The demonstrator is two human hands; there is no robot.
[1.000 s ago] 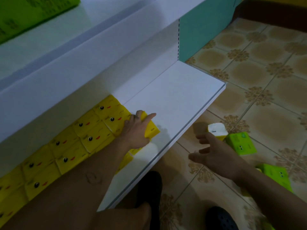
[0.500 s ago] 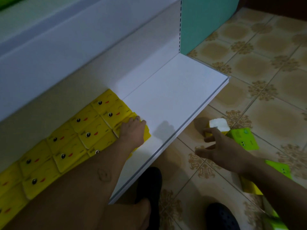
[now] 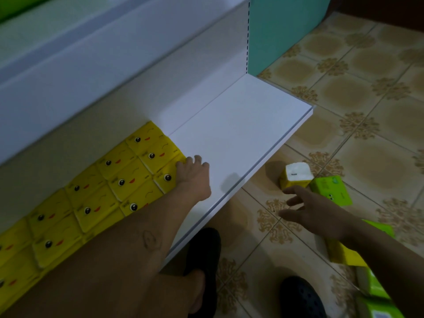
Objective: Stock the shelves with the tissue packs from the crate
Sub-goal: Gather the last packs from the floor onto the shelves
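Observation:
Several yellow tissue packs (image 3: 119,182) with cartoon faces lie in rows on the left part of the white bottom shelf (image 3: 241,134). My left hand (image 3: 192,173) rests with its fingers against the right edge of the last yellow pack in the row (image 3: 165,177). My right hand (image 3: 314,212) hovers open over the floor, fingers spread, just short of a yellow pack (image 3: 294,176) standing on end. A green pack (image 3: 330,190) lies beside that one. More green and yellow packs (image 3: 344,251) lie under my right forearm.
The shelf's right half is bare white board up to the teal side panel (image 3: 282,31). An upper shelf (image 3: 91,56) overhangs the back. The floor (image 3: 367,99) is patterned tile. My feet in dark shoes (image 3: 204,255) stand close to the shelf's front edge.
My left hand has pushed the last yellow pack flat into the row and now rests against it. My right hand stays open near the yellow pack on the floor.

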